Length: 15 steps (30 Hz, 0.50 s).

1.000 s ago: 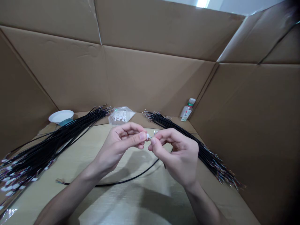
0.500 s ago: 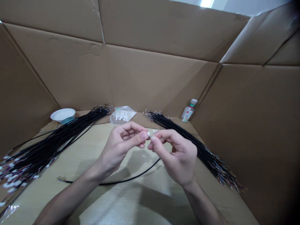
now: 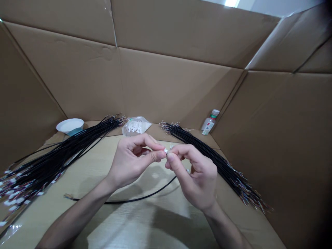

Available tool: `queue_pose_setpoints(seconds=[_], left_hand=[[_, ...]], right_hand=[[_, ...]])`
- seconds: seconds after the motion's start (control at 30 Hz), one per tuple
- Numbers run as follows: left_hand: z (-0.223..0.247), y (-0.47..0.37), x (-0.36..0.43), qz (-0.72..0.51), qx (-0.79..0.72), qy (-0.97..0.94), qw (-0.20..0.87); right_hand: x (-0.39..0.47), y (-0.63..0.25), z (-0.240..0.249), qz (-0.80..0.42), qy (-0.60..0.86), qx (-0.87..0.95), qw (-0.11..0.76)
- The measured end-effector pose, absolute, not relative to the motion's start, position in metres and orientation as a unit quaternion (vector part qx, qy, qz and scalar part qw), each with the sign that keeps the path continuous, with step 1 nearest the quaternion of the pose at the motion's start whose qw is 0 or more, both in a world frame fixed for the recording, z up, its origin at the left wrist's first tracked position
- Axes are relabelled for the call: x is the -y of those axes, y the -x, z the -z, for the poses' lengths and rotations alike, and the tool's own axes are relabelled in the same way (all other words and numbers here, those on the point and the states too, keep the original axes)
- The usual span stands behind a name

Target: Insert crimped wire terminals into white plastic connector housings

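Between the thumb and forefinger of my left hand (image 3: 131, 160) is a small white connector (image 3: 166, 151). My right hand (image 3: 198, 176) pinches right beside it, its fingertips on what looks like the thin wire end of a black cable (image 3: 141, 198). The fingertips of both hands nearly meet, and they hide most of the wires. From under my right hand the cable curves left across the table, and its other end with bare thin wires (image 3: 67, 196) lies near my left forearm.
Black cables with white connectors (image 3: 59, 152) lie bundled at left; another cable bundle (image 3: 207, 152) lies at right. At the back are a white bowl (image 3: 70, 124), a clear bag of white connectors (image 3: 136, 126) and a bottle (image 3: 210, 122). Cardboard walls (image 3: 178, 86) enclose the table.
My left hand has shifted slightly, with its thumb and forefinger straighter around the connector. My right hand stays close beside it. The cable on the table has barely moved.
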<state>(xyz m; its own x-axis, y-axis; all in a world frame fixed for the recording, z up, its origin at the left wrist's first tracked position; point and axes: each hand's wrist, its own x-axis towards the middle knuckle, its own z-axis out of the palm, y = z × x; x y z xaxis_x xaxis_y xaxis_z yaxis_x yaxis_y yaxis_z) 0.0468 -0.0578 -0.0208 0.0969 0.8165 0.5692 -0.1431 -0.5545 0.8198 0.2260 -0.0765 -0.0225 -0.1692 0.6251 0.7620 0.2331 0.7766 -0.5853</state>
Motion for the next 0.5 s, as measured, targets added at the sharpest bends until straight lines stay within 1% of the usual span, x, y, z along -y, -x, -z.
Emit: queue_pose_setpoints(seconds=[0.1,0.2,0.27,0.37,0.5], left_hand=[[0.019,-0.045,0.057,-0.616,-0.256,-0.645,0.372],[0.018,-0.045,0.057,-0.627,-0.255,-0.658,0.329],[0.019,-0.046,0.057,-0.644,-0.261,-0.661,0.283],[0.025,-0.046,0.054,-0.668,-0.253,-0.678,0.172],[0.033,-0.041,0.048,-0.648,-0.187,-0.738,-0.028]], right_hand=[[0.075,-0.225,0.025,-0.200,0.282,0.735,0.584],[0.071,-0.222,0.026,-0.309,0.272,0.682,0.604],[0.068,-0.221,0.027,-0.390,0.260,0.633,0.616],[0.066,-0.220,0.026,-0.461,0.244,0.574,0.631],[0.065,-0.220,0.025,-0.517,0.227,0.523,0.638]])
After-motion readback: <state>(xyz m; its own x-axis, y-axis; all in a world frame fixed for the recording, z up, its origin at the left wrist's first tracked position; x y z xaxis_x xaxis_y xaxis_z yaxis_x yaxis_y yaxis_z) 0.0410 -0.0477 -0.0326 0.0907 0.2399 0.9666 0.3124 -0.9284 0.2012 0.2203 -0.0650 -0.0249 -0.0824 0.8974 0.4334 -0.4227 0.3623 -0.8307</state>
